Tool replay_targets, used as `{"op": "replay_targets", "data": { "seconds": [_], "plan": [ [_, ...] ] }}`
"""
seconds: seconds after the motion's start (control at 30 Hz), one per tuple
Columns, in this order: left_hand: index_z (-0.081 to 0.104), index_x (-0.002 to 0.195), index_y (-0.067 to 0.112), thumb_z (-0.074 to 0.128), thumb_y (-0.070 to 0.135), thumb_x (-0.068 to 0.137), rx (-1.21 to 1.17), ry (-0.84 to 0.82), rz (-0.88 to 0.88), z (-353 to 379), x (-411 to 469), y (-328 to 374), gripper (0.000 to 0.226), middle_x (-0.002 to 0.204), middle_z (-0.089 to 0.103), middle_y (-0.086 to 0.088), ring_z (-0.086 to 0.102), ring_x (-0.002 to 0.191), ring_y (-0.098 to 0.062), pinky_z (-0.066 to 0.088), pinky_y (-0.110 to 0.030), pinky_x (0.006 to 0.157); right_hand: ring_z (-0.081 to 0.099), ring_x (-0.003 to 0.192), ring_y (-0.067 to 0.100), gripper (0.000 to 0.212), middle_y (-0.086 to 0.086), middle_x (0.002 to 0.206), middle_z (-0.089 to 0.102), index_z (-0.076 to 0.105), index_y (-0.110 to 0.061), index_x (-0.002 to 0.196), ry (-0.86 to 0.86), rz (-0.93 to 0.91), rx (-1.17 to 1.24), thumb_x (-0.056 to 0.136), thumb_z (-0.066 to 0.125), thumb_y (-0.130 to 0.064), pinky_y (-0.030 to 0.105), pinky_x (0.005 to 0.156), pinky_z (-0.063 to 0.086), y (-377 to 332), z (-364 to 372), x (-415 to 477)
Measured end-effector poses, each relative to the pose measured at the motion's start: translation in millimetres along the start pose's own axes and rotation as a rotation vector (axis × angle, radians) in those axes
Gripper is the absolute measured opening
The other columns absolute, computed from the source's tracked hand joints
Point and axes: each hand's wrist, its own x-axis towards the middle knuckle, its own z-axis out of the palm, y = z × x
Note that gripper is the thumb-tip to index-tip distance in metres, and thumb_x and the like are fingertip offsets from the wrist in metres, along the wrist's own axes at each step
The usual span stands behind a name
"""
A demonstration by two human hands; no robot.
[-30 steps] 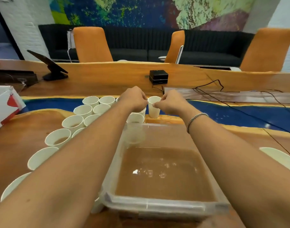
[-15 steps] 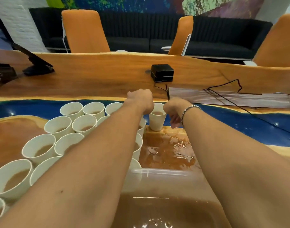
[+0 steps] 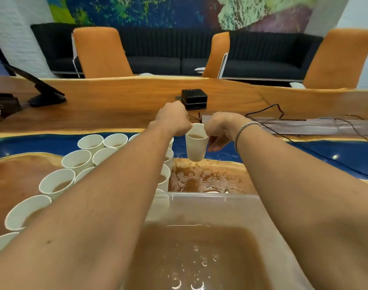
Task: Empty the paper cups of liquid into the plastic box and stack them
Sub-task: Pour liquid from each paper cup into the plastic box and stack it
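A white paper cup (image 3: 196,146) with brown liquid in it hangs above the wet table beyond the box. My left hand (image 3: 173,120) pinches its rim on the left and my right hand (image 3: 218,128) pinches the rim on the right. The clear plastic box (image 3: 210,198) stands close to me, filled with brown liquid. Several more white paper cups (image 3: 57,182) holding brown liquid stand in rows on the left, partly hidden by my left arm.
Spilled liquid (image 3: 206,178) pools on the wood just beyond the box. A black box (image 3: 194,99) and black cables (image 3: 281,114) lie further back. A tablet stand (image 3: 45,93) is at far left. Orange chairs (image 3: 101,53) stand behind the table.
The cup stood on the table with both hands at its rim; now both hands have lifted it clear of the surface. The view has shifted closer.
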Motion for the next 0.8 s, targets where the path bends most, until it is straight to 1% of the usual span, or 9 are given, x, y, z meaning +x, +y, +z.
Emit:
{"op": "replay_targets", "data": {
  "seconds": [0.1, 0.2, 0.27, 0.37, 0.47, 0.5, 0.67, 0.73, 0.8],
  "plan": [
    [0.075, 0.088, 0.012, 0.072, 0.018, 0.089, -0.036, 0.001, 0.004, -21, -23, 17, 0.006, 0.087, 0.073, -0.005, 0.070, 0.082, -0.020, 0.061, -0.036, 0.075, 0.076, 0.084, 0.024, 0.023, 0.018, 0.092, 0.076, 0.067, 0.003, 0.103, -0.007, -0.039, 0.033, 0.101, 0.048, -0.010, 0.034, 0.072, 0.063, 1, -19, -41],
    [0.075, 0.089, 0.012, 0.070, 0.015, 0.090, -0.022, 0.020, 0.059, -45, -52, 40, 0.006, 0.090, 0.071, -0.004, 0.068, 0.088, -0.020, 0.060, -0.036, 0.078, 0.076, 0.084, 0.025, 0.025, 0.019, 0.089, 0.076, 0.064, 0.003, 0.096, 0.055, -0.062, 0.082, 0.102, 0.044, -0.010, 0.037, 0.082, 0.062, 6, -34, -90],
    [0.074, 0.092, 0.012, 0.070, 0.015, 0.089, -0.002, 0.049, 0.090, -62, -72, 56, 0.005, 0.091, 0.070, -0.004, 0.067, 0.089, -0.021, 0.060, -0.038, 0.080, 0.076, 0.079, 0.025, 0.030, 0.017, 0.086, 0.076, 0.065, 0.003, 0.096, 0.126, -0.065, 0.103, 0.101, 0.042, -0.016, 0.037, 0.079, 0.062, 13, -39, -119],
    [0.072, 0.091, 0.014, 0.071, 0.014, 0.086, 0.009, 0.100, 0.105, -82, -98, 79, 0.004, 0.087, 0.069, -0.004, 0.067, 0.083, -0.021, 0.061, -0.041, 0.079, 0.073, 0.082, 0.026, 0.026, 0.014, 0.095, 0.071, 0.062, -0.002, 0.100, 0.227, -0.062, 0.124, 0.101, 0.048, -0.024, 0.037, 0.077, 0.062, 21, -40, -149],
    [0.071, 0.095, 0.013, 0.071, 0.012, 0.086, 0.017, 0.112, 0.118, -97, -124, 93, 0.009, 0.088, 0.069, -0.005, 0.069, 0.081, -0.022, 0.062, -0.041, 0.077, 0.069, 0.083, 0.024, 0.024, 0.011, 0.098, 0.067, 0.061, -0.009, 0.110, 0.352, -0.091, 0.215, 0.098, 0.058, -0.029, 0.034, 0.063, 0.059, 35, -33, -178],
    [0.070, 0.098, 0.013, 0.071, 0.012, 0.086, 0.015, 0.114, 0.114, -99, -133, 96, 0.012, 0.090, 0.070, -0.005, 0.069, 0.081, -0.022, 0.062, -0.040, 0.076, 0.068, 0.085, 0.022, 0.027, 0.008, 0.101, 0.067, 0.060, -0.012, 0.112, 0.359, -0.122, 0.271, 0.097, 0.061, -0.035, 0.033, 0.063, 0.058, 41, -29, -187],
    [0.071, 0.101, 0.012, 0.074, 0.013, 0.089, -0.010, 0.080, 0.110, -109, -173, 98, 0.012, 0.093, 0.070, -0.007, 0.070, 0.084, -0.022, 0.061, -0.039, 0.082, 0.062, 0.107, 0.020, 0.070, 0.001, 0.121, 0.064, 0.056, -0.023, 0.129, 0.133, -0.289, 0.490, 0.079, 0.066, -0.071, 0.042, 0.084, 0.055, 74, 3, -231],
    [0.072, 0.100, 0.010, 0.075, 0.013, 0.088, -0.022, 0.042, 0.106, -110, -187, 97, 0.012, 0.094, 0.072, -0.008, 0.072, 0.083, -0.022, 0.062, -0.038, 0.080, 0.059, 0.115, 0.020, 0.080, -0.001, 0.131, 0.060, 0.050, -0.025, 0.136, 0.081, -0.367, 0.535, 0.072, 0.076, -0.066, 0.045, 0.090, 0.053, 84, 19, -238],
    [0.073, 0.099, 0.010, 0.075, 0.015, 0.089, -0.037, 0.013, 0.101, -110, -201, 97, 0.011, 0.093, 0.072, -0.008, 0.073, 0.081, -0.021, 0.063, -0.037, 0.078, 0.054, 0.121, 0.023, 0.082, -0.003, 0.134, 0.056, 0.045, -0.027, 0.139, 0.090, -0.425, 0.573, 0.071, 0.084, -0.052, 0.047, 0.093, 0.051, 88, 35, -241]
  ]
}}
